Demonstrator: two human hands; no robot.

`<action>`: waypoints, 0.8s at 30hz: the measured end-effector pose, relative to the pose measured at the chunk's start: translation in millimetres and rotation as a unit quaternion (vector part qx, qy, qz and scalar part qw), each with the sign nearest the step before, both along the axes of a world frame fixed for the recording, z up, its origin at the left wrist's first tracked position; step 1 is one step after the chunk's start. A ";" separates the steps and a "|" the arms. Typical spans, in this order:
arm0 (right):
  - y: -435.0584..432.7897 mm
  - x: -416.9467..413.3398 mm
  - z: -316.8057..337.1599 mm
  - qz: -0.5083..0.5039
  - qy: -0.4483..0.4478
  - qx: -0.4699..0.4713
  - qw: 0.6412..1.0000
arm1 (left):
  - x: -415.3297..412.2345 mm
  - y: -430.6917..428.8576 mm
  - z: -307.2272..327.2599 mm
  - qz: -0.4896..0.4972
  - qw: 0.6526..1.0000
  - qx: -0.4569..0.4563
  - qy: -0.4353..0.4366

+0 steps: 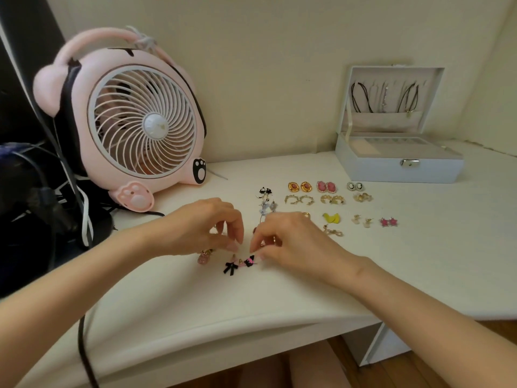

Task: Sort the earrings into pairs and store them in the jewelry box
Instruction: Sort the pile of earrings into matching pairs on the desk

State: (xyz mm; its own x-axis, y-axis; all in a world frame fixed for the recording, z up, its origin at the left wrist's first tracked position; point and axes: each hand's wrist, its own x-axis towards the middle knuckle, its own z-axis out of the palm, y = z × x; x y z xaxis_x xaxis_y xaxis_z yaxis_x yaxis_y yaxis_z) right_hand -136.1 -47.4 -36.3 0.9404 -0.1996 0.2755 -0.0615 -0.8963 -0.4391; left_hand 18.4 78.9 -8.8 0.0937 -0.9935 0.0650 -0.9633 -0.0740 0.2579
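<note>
Where the loose earrings cluster at the near middle of the counter point(419, 261), both hands work close together: the left hand point(212, 228) and the right hand point(288, 242) arch over the pile, fingers curled down, tips nearly meeting. Whether either pinches a piece cannot be told; the fingers hide what lies under them. Just nearer than the tips lie two black bow earrings point(230, 268) with pink centres, side by side, apparently the pair being matched. Left of them is a pink glittery charm point(205, 257), partly under the left hand. Step judged: pairing the remaining loose pieces. Done well, this calls for a light pinch on the bow's body rather than its post, lifting one piece at a time so the dangling earrings point(265, 203) just beyond the hands do not tangle, and setting each pair down with a gap from its neighbours. Sorted pairs point(326, 187) sit in rows to the right: gold-rimmed ovals, pink ovals, gold hoops, yellow pieces, pink stars. The jewelry box point(397, 170), pale blue, stands open at the far right, well apart from the hands; its tray compartments are too small to read.
</note>
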 end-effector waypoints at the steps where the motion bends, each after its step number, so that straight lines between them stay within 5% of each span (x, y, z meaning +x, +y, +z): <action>1: 5.0 -0.3 -2.1 0.010 0.011 -0.007 1.000 | 0.3 3.1 -1.4 -0.001 1.000 0.013 -0.004; 24: 20.1 8.8 -6.8 -0.025 0.014 0.030 0.999 | -4.8 7.4 -12.2 0.057 0.998 -0.025 0.021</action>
